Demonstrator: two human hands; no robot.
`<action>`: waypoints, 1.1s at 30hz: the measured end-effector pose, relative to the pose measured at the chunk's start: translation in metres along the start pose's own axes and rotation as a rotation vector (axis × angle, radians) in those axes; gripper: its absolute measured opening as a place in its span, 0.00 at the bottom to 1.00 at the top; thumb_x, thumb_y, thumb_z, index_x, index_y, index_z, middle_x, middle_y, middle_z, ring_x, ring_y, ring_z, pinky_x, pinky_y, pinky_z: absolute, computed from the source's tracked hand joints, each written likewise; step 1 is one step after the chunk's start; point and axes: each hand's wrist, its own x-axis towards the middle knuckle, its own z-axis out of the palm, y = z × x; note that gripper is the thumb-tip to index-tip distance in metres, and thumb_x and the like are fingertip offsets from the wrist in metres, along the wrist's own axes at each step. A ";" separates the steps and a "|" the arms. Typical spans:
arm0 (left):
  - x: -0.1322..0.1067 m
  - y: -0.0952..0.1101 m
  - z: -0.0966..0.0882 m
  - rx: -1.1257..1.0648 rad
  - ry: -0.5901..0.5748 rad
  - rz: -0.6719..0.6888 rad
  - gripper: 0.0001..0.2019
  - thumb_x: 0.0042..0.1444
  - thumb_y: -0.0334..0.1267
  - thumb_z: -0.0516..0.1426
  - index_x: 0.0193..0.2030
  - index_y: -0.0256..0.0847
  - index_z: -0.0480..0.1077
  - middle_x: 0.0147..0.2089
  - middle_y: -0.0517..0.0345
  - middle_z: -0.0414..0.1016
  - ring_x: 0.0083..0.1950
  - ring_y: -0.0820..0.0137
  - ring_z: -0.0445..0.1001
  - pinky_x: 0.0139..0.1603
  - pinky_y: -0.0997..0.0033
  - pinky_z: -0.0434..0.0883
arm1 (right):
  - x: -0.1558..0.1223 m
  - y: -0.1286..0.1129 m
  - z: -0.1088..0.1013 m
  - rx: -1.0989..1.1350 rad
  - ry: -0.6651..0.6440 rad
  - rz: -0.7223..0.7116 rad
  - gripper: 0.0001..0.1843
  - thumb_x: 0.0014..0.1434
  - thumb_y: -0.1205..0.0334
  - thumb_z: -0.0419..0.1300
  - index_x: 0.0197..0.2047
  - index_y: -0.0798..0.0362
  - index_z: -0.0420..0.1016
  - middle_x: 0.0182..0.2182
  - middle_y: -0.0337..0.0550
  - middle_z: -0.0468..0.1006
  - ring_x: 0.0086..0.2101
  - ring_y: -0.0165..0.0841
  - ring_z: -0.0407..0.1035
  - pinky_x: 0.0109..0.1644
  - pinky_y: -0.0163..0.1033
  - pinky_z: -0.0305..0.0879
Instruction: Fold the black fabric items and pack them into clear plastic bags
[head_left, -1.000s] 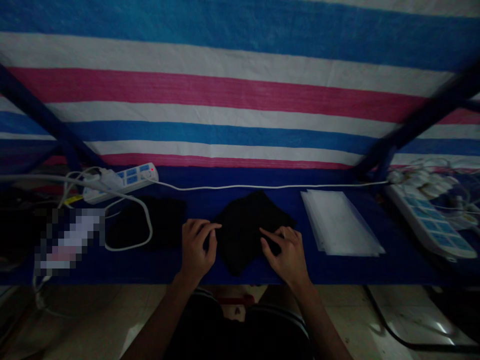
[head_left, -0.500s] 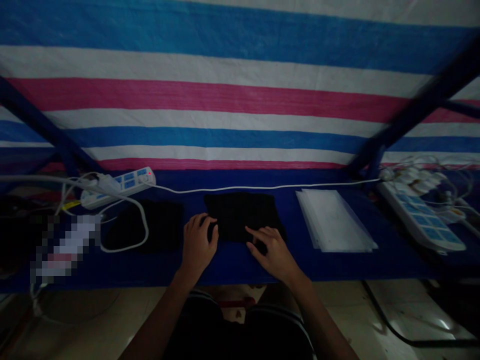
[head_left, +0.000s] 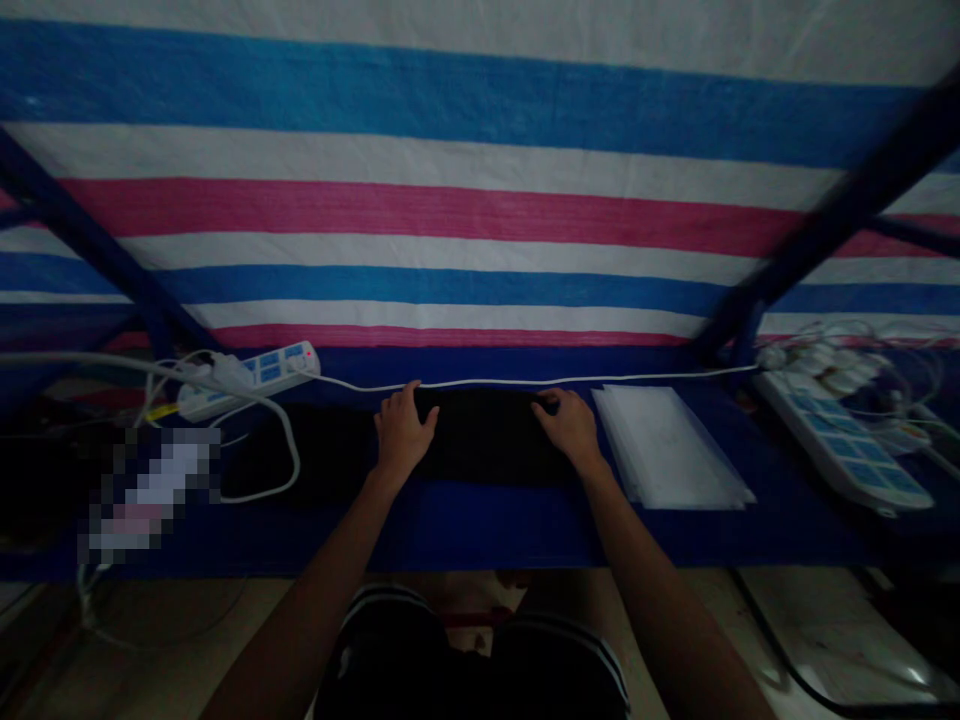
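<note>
A dark, flat rectangle of folded black cloth [head_left: 484, 440] lies on the blue table surface in front of me. At its far left corner rests my left hand [head_left: 405, 430], thumb and forefinger spread apart over the edge. My right hand [head_left: 570, 425] is at the far right corner, its fingers curled and the thumb tip close to the forefinger on the cloth's edge. Another black cloth-like pile [head_left: 322, 455] lies to the left of my left hand. The dim light hides the folds of both dark pieces.
Clear plastic sleeves [head_left: 660, 450] lie stacked right of the cloth. A white power strip [head_left: 281, 368] sits back left; a larger one [head_left: 855, 440] with tangled plugs is at the right. A white cable [head_left: 510, 381] runs along the back. Striped sheeting [head_left: 450, 210] hangs behind.
Both hands have moved away from me, from the cloth's near part to its far corners, and the right hand has also shifted outward. The view has tilted slightly.
</note>
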 end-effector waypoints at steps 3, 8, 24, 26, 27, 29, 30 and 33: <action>0.005 0.002 0.004 -0.087 0.029 -0.033 0.24 0.60 0.32 0.61 0.64 0.45 0.68 0.50 0.47 0.79 0.55 0.49 0.76 0.57 0.42 0.72 | 0.000 0.000 0.001 0.049 -0.002 0.020 0.10 0.60 0.54 0.64 0.37 0.52 0.80 0.36 0.49 0.84 0.39 0.44 0.78 0.50 0.52 0.72; 0.005 0.007 -0.006 -0.347 0.120 0.055 0.24 0.58 0.25 0.57 0.61 0.45 0.70 0.44 0.55 0.77 0.51 0.59 0.77 0.61 0.48 0.71 | -0.004 -0.006 -0.017 0.199 -0.019 0.003 0.14 0.63 0.51 0.60 0.39 0.52 0.79 0.32 0.45 0.83 0.34 0.41 0.79 0.43 0.46 0.74; -0.102 -0.014 -0.101 -0.624 -0.621 0.291 0.12 0.65 0.35 0.58 0.53 0.50 0.76 0.51 0.56 0.81 0.54 0.62 0.80 0.59 0.60 0.74 | -0.145 -0.032 -0.105 0.284 -0.534 -0.254 0.15 0.63 0.67 0.57 0.47 0.43 0.83 0.47 0.44 0.84 0.48 0.41 0.80 0.54 0.51 0.78; -0.106 -0.012 -0.107 -0.561 -0.747 0.345 0.11 0.66 0.37 0.58 0.53 0.51 0.77 0.51 0.56 0.81 0.54 0.62 0.80 0.60 0.59 0.73 | -0.155 -0.030 -0.106 0.205 -0.537 -0.283 0.13 0.63 0.65 0.58 0.46 0.43 0.82 0.48 0.46 0.83 0.50 0.42 0.79 0.55 0.53 0.78; -0.106 -0.010 -0.110 -0.546 -0.796 0.362 0.11 0.67 0.38 0.58 0.54 0.51 0.77 0.50 0.56 0.81 0.53 0.62 0.80 0.59 0.60 0.74 | -0.158 -0.030 -0.108 0.165 -0.533 -0.298 0.12 0.63 0.63 0.60 0.46 0.43 0.82 0.50 0.47 0.83 0.51 0.44 0.78 0.56 0.55 0.77; -0.101 -0.002 -0.114 -0.542 -0.839 0.366 0.12 0.69 0.42 0.58 0.56 0.50 0.76 0.49 0.56 0.81 0.50 0.63 0.80 0.56 0.62 0.74 | -0.161 -0.033 -0.113 0.094 -0.530 -0.326 0.14 0.61 0.56 0.65 0.50 0.44 0.82 0.52 0.49 0.82 0.54 0.47 0.77 0.58 0.58 0.76; -0.097 0.003 -0.113 -0.546 -0.827 0.354 0.11 0.70 0.43 0.57 0.55 0.49 0.76 0.48 0.56 0.81 0.49 0.64 0.80 0.55 0.62 0.74 | -0.161 -0.036 -0.116 0.066 -0.532 -0.334 0.17 0.60 0.53 0.67 0.52 0.44 0.82 0.53 0.50 0.81 0.55 0.48 0.77 0.58 0.59 0.75; -0.080 0.017 -0.099 -0.544 -0.655 0.317 0.11 0.73 0.43 0.53 0.50 0.46 0.77 0.48 0.55 0.81 0.50 0.64 0.78 0.55 0.62 0.73 | -0.151 -0.049 -0.119 0.016 -0.499 -0.311 0.19 0.62 0.49 0.66 0.54 0.46 0.81 0.52 0.50 0.82 0.53 0.48 0.77 0.57 0.59 0.75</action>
